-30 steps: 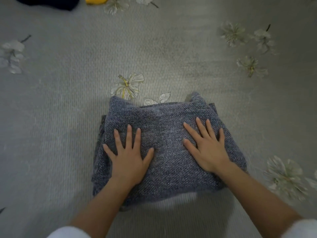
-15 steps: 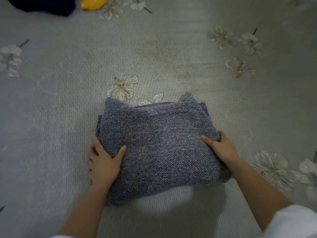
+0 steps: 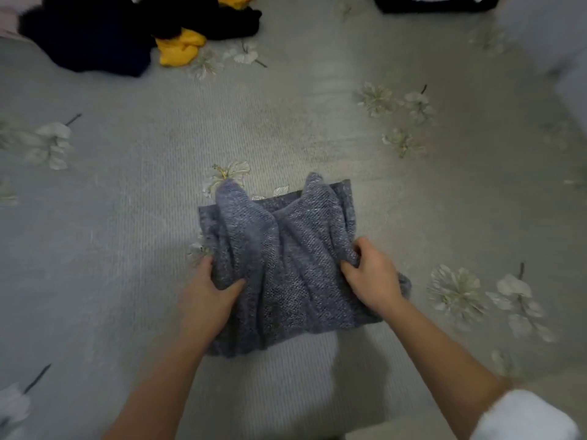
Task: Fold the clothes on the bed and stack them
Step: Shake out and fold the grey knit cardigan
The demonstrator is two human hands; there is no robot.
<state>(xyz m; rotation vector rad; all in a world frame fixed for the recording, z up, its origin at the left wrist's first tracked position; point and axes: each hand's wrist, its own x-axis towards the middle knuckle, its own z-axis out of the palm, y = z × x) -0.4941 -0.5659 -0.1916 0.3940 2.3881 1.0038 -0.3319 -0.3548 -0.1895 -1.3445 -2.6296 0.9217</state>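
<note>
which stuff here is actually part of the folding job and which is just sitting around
Part of the job:
- grey knit sweater, gripped by left hand and right hand
- dark clothes pile
- yellow garment

Just there:
- floral bedspread
- black object at the top edge

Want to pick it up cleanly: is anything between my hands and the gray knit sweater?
Nothing visible. The left hand and right hand already grip the gray knit sweater at its sides.
</note>
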